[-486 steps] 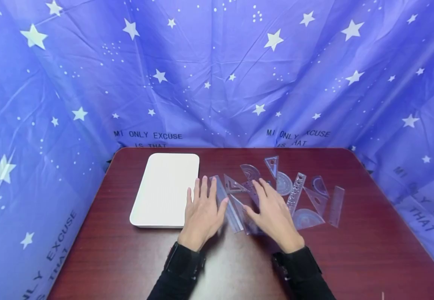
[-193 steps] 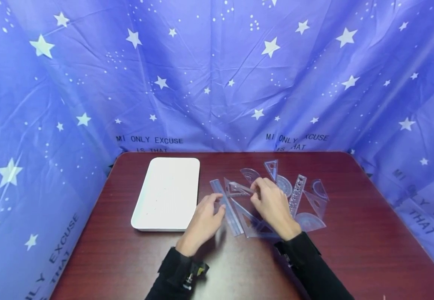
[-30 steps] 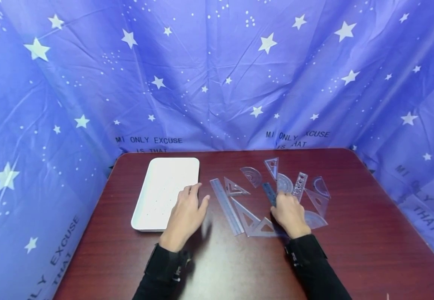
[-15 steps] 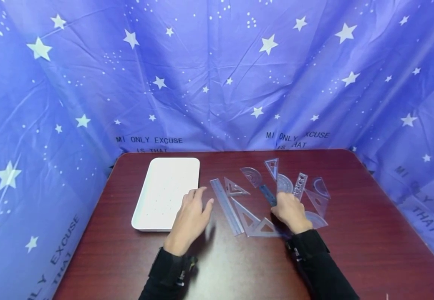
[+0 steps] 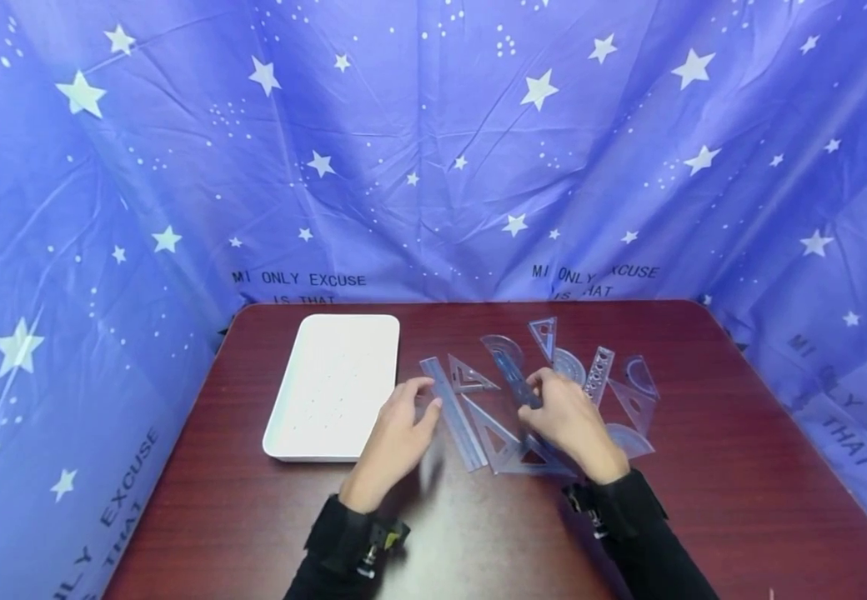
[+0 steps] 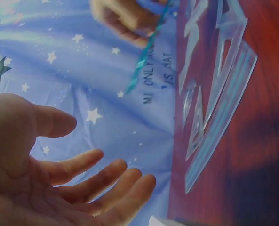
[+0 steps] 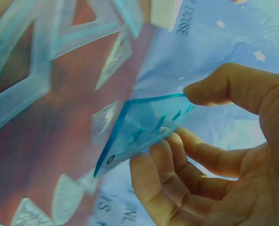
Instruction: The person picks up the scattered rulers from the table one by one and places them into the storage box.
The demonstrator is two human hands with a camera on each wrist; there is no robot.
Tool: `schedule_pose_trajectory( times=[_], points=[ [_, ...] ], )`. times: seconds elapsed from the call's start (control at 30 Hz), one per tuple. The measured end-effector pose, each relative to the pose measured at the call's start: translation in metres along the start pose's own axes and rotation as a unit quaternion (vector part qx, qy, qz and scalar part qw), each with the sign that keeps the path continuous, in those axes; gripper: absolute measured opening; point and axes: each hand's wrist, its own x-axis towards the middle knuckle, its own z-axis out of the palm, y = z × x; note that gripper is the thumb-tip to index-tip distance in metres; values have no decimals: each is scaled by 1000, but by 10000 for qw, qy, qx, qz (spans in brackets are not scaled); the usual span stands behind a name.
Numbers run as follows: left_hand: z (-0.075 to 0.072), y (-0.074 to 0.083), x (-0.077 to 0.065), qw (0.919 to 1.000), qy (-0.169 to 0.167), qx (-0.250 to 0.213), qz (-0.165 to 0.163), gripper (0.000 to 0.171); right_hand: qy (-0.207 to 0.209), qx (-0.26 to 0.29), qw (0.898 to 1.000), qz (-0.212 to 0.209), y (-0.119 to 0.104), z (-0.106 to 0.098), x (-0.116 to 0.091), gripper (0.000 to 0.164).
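My right hand [image 5: 576, 421] holds a translucent blue ruler [image 5: 510, 371] by its near end, tilted above the table. In the right wrist view, the thumb and fingers pinch this ruler [image 7: 148, 122], which shows slots and a small hole. My left hand [image 5: 392, 429] hovers with fingers spread by the right edge of a white tray [image 5: 328, 383], holding nothing. Just beyond its fingertips lies a long clear ruler [image 5: 454, 415]. Clear set squares lie between the hands: a small one [image 5: 471, 386] and a larger one [image 5: 484, 425] overlapping another.
Behind and right of my right hand lie a protractor [image 5: 570, 363], a small set square [image 5: 543, 337], a patterned ruler [image 5: 598, 375] and several more clear pieces. A starry blue curtain [image 5: 433, 125] stands behind the dark red table [image 5: 741, 483].
My right hand has lifted the blue ruler and moved left with it. My left hand has shifted right, off the tray. A ruler seen at the far right 16 s ago is gone from there.
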Motion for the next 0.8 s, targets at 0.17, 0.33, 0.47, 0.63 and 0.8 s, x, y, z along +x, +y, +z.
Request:
schedule_pose_trajectory(
  times=[0.17,0.33,0.47,0.63,0.8],
  points=[
    [7,10,-1,9978,-160,-475,-440,35,473,88,9986,-229,-20,-6,-9,40],
    [20,12,-1,9937,-92,-948,-582,32,942,329,9938,-494,-39,-5,-18,43],
    [32,15,-2,9801,-123,-1852,-701,31,1049,396,9913,-690,-51,1,-24,46],
    [42,23,-3,9499,-285,-3002,-818,36,994,330,9913,-793,-59,11,-29,49],
    [48,28,-5,9539,1,-2880,-848,35,1049,281,9896,-942,-63,19,-32,50]
  ],
)
